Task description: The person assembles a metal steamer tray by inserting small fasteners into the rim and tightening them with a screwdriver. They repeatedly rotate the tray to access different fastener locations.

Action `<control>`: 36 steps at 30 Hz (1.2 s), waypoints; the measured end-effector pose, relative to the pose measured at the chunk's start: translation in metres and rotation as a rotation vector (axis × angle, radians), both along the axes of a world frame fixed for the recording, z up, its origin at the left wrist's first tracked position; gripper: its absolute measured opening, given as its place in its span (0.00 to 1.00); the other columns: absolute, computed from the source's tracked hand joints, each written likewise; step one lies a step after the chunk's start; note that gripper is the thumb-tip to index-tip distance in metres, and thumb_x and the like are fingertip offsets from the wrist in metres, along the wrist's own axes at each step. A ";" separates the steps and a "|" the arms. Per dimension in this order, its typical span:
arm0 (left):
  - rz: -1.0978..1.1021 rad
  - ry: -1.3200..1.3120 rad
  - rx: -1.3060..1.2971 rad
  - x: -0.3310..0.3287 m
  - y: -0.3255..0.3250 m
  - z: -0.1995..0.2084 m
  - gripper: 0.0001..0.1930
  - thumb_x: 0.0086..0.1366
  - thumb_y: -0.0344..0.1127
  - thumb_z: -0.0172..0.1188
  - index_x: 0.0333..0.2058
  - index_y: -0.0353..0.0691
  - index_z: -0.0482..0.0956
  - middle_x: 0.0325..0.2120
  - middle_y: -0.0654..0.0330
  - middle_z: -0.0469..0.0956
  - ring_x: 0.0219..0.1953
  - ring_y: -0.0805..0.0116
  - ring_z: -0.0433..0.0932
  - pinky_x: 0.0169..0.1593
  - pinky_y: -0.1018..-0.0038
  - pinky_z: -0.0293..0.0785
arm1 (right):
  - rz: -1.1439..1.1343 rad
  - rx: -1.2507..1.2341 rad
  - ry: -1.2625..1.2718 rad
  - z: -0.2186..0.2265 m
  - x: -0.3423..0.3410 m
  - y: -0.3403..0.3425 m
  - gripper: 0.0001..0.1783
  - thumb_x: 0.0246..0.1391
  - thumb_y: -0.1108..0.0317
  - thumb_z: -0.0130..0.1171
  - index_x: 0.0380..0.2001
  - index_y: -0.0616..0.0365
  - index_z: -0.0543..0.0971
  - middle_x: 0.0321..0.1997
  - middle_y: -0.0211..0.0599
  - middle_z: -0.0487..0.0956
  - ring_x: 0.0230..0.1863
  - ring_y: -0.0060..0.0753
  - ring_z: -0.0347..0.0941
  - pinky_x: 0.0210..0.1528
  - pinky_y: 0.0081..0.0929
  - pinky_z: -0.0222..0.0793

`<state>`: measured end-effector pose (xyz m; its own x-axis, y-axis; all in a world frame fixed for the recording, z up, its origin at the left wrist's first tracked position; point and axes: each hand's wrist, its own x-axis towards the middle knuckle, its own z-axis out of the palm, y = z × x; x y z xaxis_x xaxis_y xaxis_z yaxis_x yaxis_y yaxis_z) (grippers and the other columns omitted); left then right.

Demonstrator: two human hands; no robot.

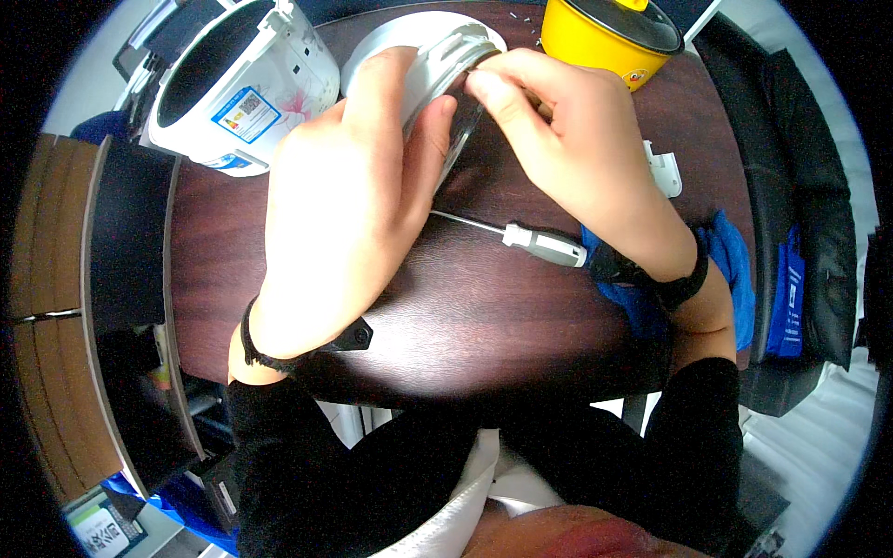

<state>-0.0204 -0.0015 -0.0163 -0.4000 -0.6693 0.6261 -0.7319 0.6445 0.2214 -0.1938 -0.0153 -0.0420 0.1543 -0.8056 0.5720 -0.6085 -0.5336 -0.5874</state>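
Observation:
My left hand (344,186) grips a round white plastic lid (423,46), tilted up off the table near its far side. Its ridged edge and a shiny, see-through part face right. At that edge, the thumb and forefinger of my right hand (567,121) are pinched together on the rim; anything small between them is hidden. Below both hands lies a screwdriver (544,245) with a white and grey handle, its shaft pointing left. To the left stands a white rice cooker body (307,65) with a dark inside and a blue-edged label.
A yellow pot (586,42) with a dark lid stands at the far right of the dark wood table (465,335). Near my right forearm are a small white plastic piece (663,169) and a blue cloth (735,270). A black padded seat (791,139) is beyond the right edge.

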 end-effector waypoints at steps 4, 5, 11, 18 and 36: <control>0.022 0.012 0.041 0.004 -0.001 0.003 0.14 0.62 0.36 0.60 0.44 0.35 0.74 0.15 0.51 0.71 0.13 0.65 0.69 0.19 0.72 0.64 | -0.045 -0.278 0.249 0.004 -0.007 0.000 0.08 0.50 0.67 0.63 0.33 0.56 0.78 0.19 0.37 0.73 0.18 0.28 0.70 0.22 0.24 0.62; 0.015 0.011 0.031 0.004 0.000 0.003 0.14 0.62 0.36 0.60 0.44 0.35 0.74 0.15 0.51 0.71 0.13 0.65 0.69 0.19 0.72 0.64 | -0.043 -0.314 0.271 0.002 -0.007 -0.003 0.08 0.50 0.67 0.63 0.33 0.56 0.78 0.21 0.38 0.74 0.20 0.32 0.71 0.23 0.26 0.64; -0.007 0.003 -0.007 0.000 0.002 -0.001 0.14 0.62 0.36 0.60 0.45 0.36 0.74 0.15 0.51 0.71 0.13 0.65 0.69 0.20 0.72 0.64 | -0.049 -0.384 0.343 -0.003 -0.007 -0.001 0.08 0.49 0.69 0.62 0.33 0.57 0.77 0.28 0.40 0.77 0.27 0.45 0.75 0.27 0.34 0.68; -0.006 0.006 0.030 0.002 0.002 0.002 0.14 0.62 0.36 0.60 0.45 0.36 0.74 0.17 0.50 0.73 0.15 0.63 0.71 0.21 0.72 0.66 | -0.015 -0.412 0.271 -0.004 -0.006 0.000 0.09 0.48 0.71 0.63 0.34 0.58 0.78 0.27 0.40 0.77 0.26 0.44 0.74 0.27 0.33 0.68; -0.022 -0.015 0.030 0.000 -0.001 0.001 0.14 0.64 0.35 0.59 0.46 0.35 0.74 0.19 0.53 0.75 0.16 0.72 0.71 0.21 0.76 0.65 | 0.042 -0.395 0.092 -0.014 -0.004 -0.011 0.08 0.54 0.68 0.59 0.35 0.59 0.78 0.32 0.46 0.78 0.31 0.47 0.77 0.31 0.33 0.72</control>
<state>-0.0204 -0.0020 -0.0150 -0.4238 -0.6788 0.5997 -0.7208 0.6537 0.2304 -0.1978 -0.0265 -0.0563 0.2475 -0.5186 0.8184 -0.6215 -0.7330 -0.2765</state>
